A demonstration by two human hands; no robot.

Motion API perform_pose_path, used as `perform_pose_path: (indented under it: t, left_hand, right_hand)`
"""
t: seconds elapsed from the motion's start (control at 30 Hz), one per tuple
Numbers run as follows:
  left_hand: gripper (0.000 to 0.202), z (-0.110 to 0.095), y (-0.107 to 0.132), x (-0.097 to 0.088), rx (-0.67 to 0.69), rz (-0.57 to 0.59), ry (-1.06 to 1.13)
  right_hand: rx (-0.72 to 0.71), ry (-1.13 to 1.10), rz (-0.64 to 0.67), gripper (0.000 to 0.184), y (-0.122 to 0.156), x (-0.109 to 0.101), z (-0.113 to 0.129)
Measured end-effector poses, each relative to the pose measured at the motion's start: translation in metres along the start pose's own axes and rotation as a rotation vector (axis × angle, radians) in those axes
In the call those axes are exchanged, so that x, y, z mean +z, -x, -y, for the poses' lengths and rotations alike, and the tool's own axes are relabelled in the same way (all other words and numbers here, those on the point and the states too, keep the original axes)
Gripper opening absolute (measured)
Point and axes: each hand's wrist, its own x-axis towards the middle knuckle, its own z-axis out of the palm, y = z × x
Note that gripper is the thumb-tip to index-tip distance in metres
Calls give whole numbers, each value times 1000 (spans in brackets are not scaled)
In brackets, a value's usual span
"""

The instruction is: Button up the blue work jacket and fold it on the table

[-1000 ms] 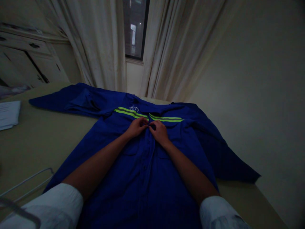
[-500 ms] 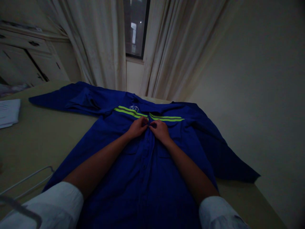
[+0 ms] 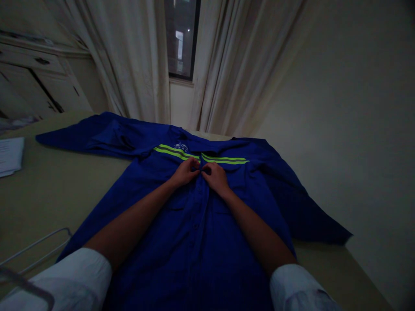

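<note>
A: What's biggest here?

B: The wall (image 3: pixel 366 108) on the right, then the table (image 3: pixel 65 185). The shirt (image 3: pixel 223 250) lies front up across it, its lower end running out of view.

A: How would it handle?

B: Light and soft, I'd judge; not fragile, but apt to crease and shift when pulled. I'd hold it by the placket (image 3: pixel 196 211), where layered cloth is probably stiffest.

A: And the edges?

B: Tight on the right: a sleeve reaches the table's edge, close to the wall. There's more room on the left. The wire (image 3: pixel 48 236) ends right at the shirt's side, touching or not I can't tell, so mind the left elbow. The paper (image 3: pixel 11 155) sits well apart.

A: And the hands?

B: Left hand (image 3: pixel 186 172) and right hand (image 3: pixel 216 177) nearly meet, each pinching the placket just below the stripes. I can't tell whether a button is between the fingertips; one button (image 3: pixel 196 226) shows lower down.
</note>
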Motion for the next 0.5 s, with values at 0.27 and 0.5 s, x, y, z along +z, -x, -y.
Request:
perform_pose_path:
  t: [0.27,0.5]
  left_hand:
    - [30,0,-1,1,-14,21,-1]
    - [34,-5,-5,-3,-93,70,69]
  right_hand:
    - [-7,60,37,7,-3,-5,-2]
    - [-43,1,27,7,-4,-4,-2]
